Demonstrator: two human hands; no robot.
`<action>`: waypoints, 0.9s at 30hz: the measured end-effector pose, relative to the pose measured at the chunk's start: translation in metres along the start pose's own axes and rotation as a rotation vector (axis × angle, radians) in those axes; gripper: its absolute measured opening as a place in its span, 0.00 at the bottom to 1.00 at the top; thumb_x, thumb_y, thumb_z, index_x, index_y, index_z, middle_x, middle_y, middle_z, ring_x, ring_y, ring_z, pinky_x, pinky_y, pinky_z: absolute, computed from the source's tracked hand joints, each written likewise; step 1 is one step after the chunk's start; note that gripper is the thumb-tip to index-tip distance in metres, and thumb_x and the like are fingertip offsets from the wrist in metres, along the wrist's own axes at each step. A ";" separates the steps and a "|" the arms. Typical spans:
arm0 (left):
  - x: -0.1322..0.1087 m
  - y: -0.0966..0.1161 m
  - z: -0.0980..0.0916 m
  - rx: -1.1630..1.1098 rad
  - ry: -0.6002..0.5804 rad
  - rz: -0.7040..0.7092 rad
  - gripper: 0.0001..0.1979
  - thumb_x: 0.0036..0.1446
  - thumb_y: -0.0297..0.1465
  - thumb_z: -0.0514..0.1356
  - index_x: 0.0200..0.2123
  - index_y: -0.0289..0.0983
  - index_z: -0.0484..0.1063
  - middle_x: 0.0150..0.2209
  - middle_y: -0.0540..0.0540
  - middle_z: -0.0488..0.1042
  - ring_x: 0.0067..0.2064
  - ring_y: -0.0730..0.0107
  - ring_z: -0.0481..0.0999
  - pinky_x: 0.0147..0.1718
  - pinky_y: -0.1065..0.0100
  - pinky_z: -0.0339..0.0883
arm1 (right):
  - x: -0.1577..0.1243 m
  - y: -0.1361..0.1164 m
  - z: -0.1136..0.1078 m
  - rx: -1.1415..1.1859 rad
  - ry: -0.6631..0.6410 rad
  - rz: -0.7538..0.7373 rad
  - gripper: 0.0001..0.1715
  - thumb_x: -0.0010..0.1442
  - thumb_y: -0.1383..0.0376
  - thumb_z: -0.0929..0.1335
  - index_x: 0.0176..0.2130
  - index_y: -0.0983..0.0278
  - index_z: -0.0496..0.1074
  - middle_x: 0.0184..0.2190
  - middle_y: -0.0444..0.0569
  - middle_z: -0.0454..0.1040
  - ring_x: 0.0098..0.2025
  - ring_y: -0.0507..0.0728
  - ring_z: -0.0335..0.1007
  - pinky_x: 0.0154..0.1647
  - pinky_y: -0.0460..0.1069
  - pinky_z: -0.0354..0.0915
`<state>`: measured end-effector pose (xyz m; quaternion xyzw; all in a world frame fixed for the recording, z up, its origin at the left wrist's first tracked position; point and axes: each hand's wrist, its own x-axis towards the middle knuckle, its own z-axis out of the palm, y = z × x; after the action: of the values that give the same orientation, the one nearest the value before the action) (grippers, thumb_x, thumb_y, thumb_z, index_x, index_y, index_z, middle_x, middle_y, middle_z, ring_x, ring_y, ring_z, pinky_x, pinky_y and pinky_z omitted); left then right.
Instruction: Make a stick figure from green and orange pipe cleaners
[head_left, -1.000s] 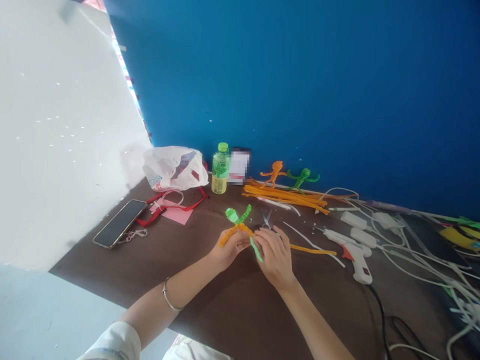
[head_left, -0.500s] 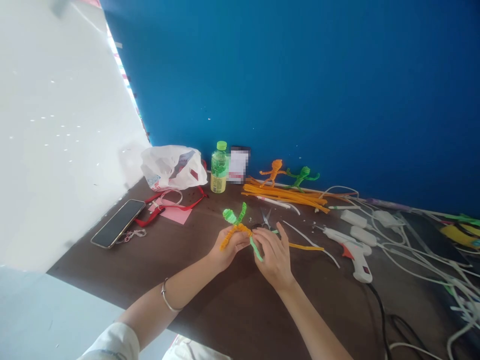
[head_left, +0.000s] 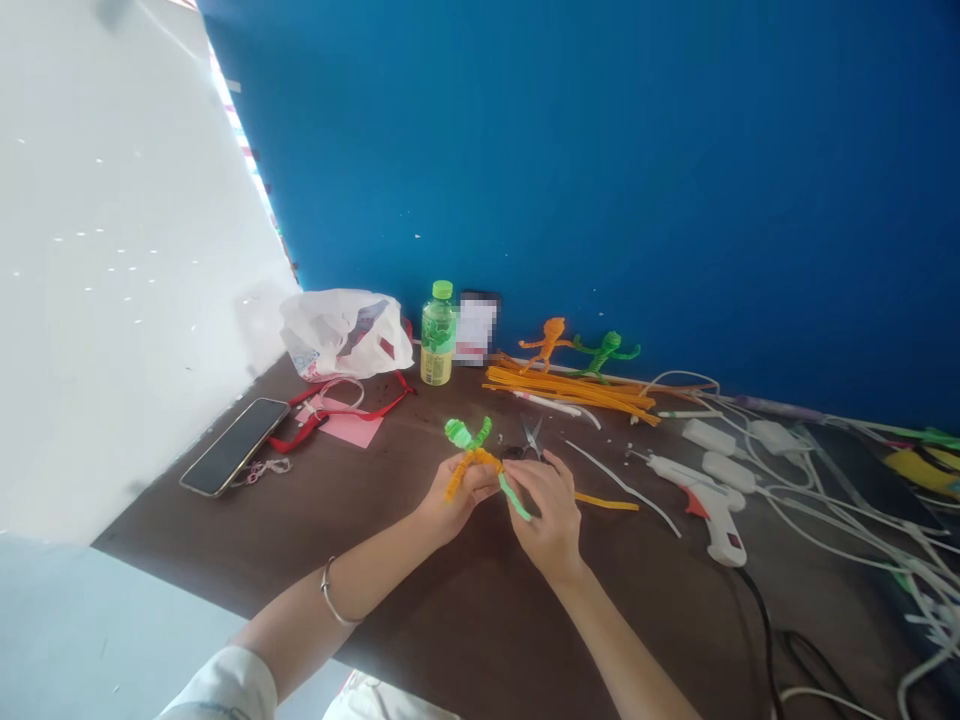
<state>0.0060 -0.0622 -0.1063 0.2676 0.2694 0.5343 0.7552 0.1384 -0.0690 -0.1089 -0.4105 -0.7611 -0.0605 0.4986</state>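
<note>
My left hand (head_left: 451,500) is closed around a small green and orange pipe cleaner figure (head_left: 477,456). Its bright green coiled head and one raised green limb stick up above my fingers, while a coiled orange limb hangs over them. My right hand (head_left: 546,510) pinches close against the figure's right side, where orange winding meets a straighter pale green limb (head_left: 514,496). An orange pipe cleaner (head_left: 609,503) comes out from behind my right hand and its tail points right. Scissors (head_left: 532,438) lie just beyond that hand, their handles partly covered.
Two finished-looking figures, orange (head_left: 553,342) and green (head_left: 609,350), lean near the blue wall behind orange pipe cleaners (head_left: 574,390). A glue gun (head_left: 705,505) and tangled white cables lie right. A bottle (head_left: 438,340), plastic bag (head_left: 341,335) and phone (head_left: 236,446) are left.
My right hand's raised finger has come down and curled in. The orange pipe cleaner's tail has shifted slightly left and down. The figure's raised green limb sits a little lower.
</note>
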 end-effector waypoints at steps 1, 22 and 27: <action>0.000 -0.001 0.000 -0.008 0.006 -0.006 0.10 0.42 0.30 0.64 0.23 0.34 0.65 0.23 0.51 0.64 0.28 0.77 0.65 0.38 0.67 0.60 | 0.000 0.001 -0.001 -0.025 -0.011 -0.033 0.12 0.53 0.73 0.65 0.38 0.60 0.68 0.33 0.47 0.75 0.35 0.55 0.72 0.51 0.59 0.58; -0.001 -0.004 0.005 0.111 -0.006 0.038 0.12 0.42 0.31 0.63 0.21 0.34 0.61 0.22 0.52 0.57 0.25 0.79 0.58 0.29 0.71 0.56 | -0.003 0.001 0.000 0.014 0.007 0.067 0.06 0.55 0.71 0.64 0.34 0.62 0.67 0.29 0.48 0.73 0.31 0.54 0.69 0.39 0.53 0.62; 0.001 -0.005 0.005 0.121 0.009 0.057 0.12 0.41 0.31 0.63 0.20 0.35 0.61 0.21 0.52 0.56 0.25 0.78 0.57 0.27 0.71 0.56 | -0.006 -0.002 0.002 0.127 0.023 0.321 0.09 0.55 0.66 0.64 0.39 0.62 0.66 0.31 0.50 0.72 0.35 0.57 0.68 0.36 0.54 0.64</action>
<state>0.0125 -0.0636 -0.1064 0.3179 0.2970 0.5395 0.7209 0.1371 -0.0725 -0.1142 -0.4935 -0.6822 0.0634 0.5357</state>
